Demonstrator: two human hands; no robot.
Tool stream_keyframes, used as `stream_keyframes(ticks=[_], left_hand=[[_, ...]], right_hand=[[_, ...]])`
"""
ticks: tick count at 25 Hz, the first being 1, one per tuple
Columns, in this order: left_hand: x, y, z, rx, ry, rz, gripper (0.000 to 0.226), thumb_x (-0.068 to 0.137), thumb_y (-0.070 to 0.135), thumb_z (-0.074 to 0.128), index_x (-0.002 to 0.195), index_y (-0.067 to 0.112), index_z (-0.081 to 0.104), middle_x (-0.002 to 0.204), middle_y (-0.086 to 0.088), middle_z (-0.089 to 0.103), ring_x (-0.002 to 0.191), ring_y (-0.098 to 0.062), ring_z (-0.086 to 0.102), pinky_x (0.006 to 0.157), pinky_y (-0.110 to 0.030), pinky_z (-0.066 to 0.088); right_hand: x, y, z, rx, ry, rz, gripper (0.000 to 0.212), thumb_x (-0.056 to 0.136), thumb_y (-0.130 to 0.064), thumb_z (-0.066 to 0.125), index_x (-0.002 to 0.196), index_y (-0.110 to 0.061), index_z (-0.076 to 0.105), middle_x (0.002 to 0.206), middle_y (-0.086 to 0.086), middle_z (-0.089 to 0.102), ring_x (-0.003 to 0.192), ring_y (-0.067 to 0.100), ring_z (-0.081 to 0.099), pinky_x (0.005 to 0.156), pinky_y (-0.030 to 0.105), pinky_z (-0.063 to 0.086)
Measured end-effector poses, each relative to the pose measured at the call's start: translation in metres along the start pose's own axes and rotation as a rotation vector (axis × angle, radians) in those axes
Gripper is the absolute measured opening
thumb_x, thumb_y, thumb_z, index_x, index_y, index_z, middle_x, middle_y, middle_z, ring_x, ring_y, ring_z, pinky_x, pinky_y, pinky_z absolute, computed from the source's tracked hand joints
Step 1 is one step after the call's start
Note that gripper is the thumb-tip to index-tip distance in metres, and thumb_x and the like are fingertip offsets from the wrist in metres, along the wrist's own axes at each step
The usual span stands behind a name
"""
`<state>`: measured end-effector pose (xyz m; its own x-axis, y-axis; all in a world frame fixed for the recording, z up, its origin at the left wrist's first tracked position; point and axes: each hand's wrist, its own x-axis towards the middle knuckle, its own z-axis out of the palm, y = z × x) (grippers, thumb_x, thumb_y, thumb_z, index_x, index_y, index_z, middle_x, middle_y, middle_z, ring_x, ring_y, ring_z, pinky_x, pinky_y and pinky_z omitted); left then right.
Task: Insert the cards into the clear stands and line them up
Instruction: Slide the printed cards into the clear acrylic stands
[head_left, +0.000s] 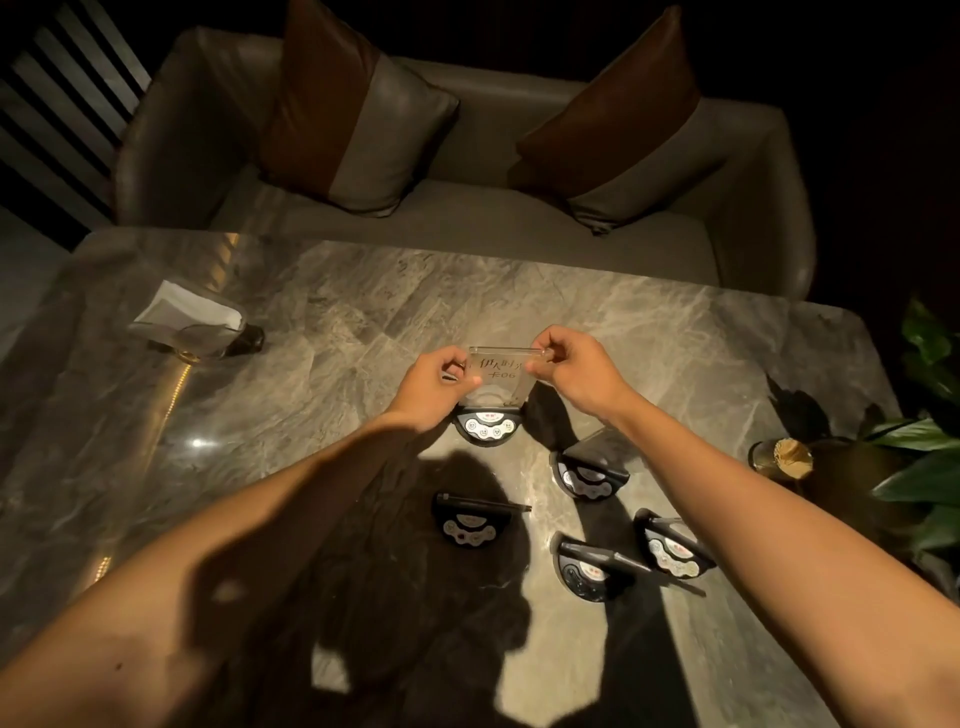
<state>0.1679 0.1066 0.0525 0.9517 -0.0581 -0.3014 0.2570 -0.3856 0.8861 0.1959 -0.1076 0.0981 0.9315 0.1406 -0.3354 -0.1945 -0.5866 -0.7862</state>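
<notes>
There was a single view, a wide-angle camera worn on the person's head, which looked forward and steeply down across a marble table (597, 312). Both forearms ran in from the bottom corners and met near the middle of the frame, where the left hand (434, 387) and the right hand (574, 366) sat close to centre. The table filled the lower two thirds; a sofa (467, 218) lay beyond its far edge along the top. The wide lens bowed the table's edges, and the corners fell into darkness. A plant (924, 457) cut in at the right edge.
</notes>
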Motion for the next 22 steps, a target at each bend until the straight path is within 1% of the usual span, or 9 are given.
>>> stream_keyframes(ticks=[4, 6, 7, 9, 10, 13, 17, 20, 22], left_hand=[[-0.014, -0.001, -0.006, 0.106, -0.020, -0.061, 0.017, 0.086, 0.014, 0.075, 0.094, 0.003, 0.065, 0.083, -0.002, 0.064, 0.072, -0.013, 0.059, 0.063, -0.020, 0.044], [-0.020, 0.006, -0.009, 0.140, -0.029, -0.094, 0.026, 0.085, 0.023, 0.076, 0.104, 0.009, 0.066, 0.096, -0.002, 0.067, 0.085, -0.016, 0.062, 0.067, -0.019, 0.044], [-0.023, 0.014, -0.010, 0.172, -0.027, -0.073, 0.036, 0.083, 0.029, 0.077, 0.114, 0.014, 0.065, 0.108, -0.002, 0.066, 0.096, -0.016, 0.061, 0.076, -0.021, 0.045], [-0.031, 0.042, -0.007, 0.252, -0.006, 0.055, 0.059, 0.080, 0.040, 0.078, 0.131, 0.022, 0.055, 0.130, 0.000, 0.057, 0.117, -0.014, 0.054, 0.098, -0.028, 0.043], [-0.036, 0.061, -0.004, 0.281, 0.018, 0.138, 0.065, 0.079, 0.043, 0.078, 0.135, 0.025, 0.051, 0.135, 0.001, 0.051, 0.123, -0.012, 0.049, 0.103, -0.029, 0.039], [-0.055, 0.120, 0.022, 0.311, 0.037, 0.388, 0.063, 0.080, 0.044, 0.077, 0.135, 0.026, 0.051, 0.135, 0.003, 0.048, 0.123, -0.007, 0.044, 0.101, -0.023, 0.033], [-0.078, 0.161, 0.085, 0.311, -0.213, 0.566, 0.051, 0.082, 0.041, 0.077, 0.127, 0.024, 0.060, 0.127, 0.007, 0.059, 0.116, -0.004, 0.053, 0.096, -0.021, 0.041], [-0.088, 0.164, 0.135, 0.398, -0.403, 0.578, 0.053, 0.082, 0.039, 0.077, 0.129, 0.021, 0.060, 0.130, 0.003, 0.061, 0.118, -0.007, 0.053, 0.099, -0.027, 0.044], [-0.091, 0.161, 0.160, 0.473, -0.453, 0.573, 0.057, 0.081, 0.040, 0.077, 0.131, 0.023, 0.057, 0.132, 0.002, 0.060, 0.120, -0.010, 0.053, 0.098, -0.027, 0.044]], right_hand=[[-0.020, -0.002, 0.005, -0.129, -0.079, -0.049, 0.012, 0.089, -0.005, 0.070, 0.100, -0.008, 0.070, 0.091, 0.008, 0.072, 0.081, 0.019, 0.064, 0.081, 0.041, 0.053], [-0.030, -0.005, 0.001, -0.097, -0.108, -0.043, 0.027, 0.091, -0.004, 0.068, 0.118, -0.009, 0.068, 0.112, 0.009, 0.073, 0.099, 0.024, 0.068, 0.092, 0.040, 0.055], [-0.035, -0.007, -0.004, -0.089, -0.114, -0.043, 0.037, 0.091, -0.004, 0.068, 0.128, -0.009, 0.064, 0.124, 0.009, 0.069, 0.110, 0.023, 0.066, 0.100, 0.039, 0.053], [-0.050, -0.007, -0.023, -0.101, -0.079, -0.038, 0.046, 0.092, -0.007, 0.069, 0.137, -0.010, 0.058, 0.133, 0.007, 0.064, 0.119, 0.020, 0.061, 0.107, 0.037, 0.048], [-0.058, -0.005, -0.036, -0.105, -0.041, -0.035, 0.045, 0.092, -0.009, 0.069, 0.136, -0.010, 0.059, 0.131, 0.006, 0.064, 0.119, 0.019, 0.061, 0.106, 0.036, 0.048], [-0.095, 0.007, -0.078, -0.090, 0.097, -0.002, 0.039, 0.091, -0.008, 0.070, 0.130, -0.007, 0.064, 0.120, 0.004, 0.066, 0.114, 0.017, 0.062, 0.103, 0.033, 0.049], [-0.153, 0.039, -0.119, -0.092, 0.206, 0.070, 0.038, 0.092, -0.014, 0.071, 0.129, -0.010, 0.065, 0.118, 0.002, 0.067, 0.111, 0.014, 0.062, 0.097, 0.027, 0.047], [-0.192, 0.074, -0.136, -0.146, 0.248, 0.101, 0.042, 0.091, -0.021, 0.073, 0.131, -0.012, 0.065, 0.123, 0.003, 0.068, 0.113, 0.014, 0.062, 0.096, 0.028, 0.047], [-0.211, 0.094, -0.144, -0.165, 0.222, 0.132, 0.047, 0.089, -0.025, 0.074, 0.133, -0.015, 0.063, 0.125, 0.000, 0.066, 0.117, 0.013, 0.061, 0.098, 0.028, 0.046]])
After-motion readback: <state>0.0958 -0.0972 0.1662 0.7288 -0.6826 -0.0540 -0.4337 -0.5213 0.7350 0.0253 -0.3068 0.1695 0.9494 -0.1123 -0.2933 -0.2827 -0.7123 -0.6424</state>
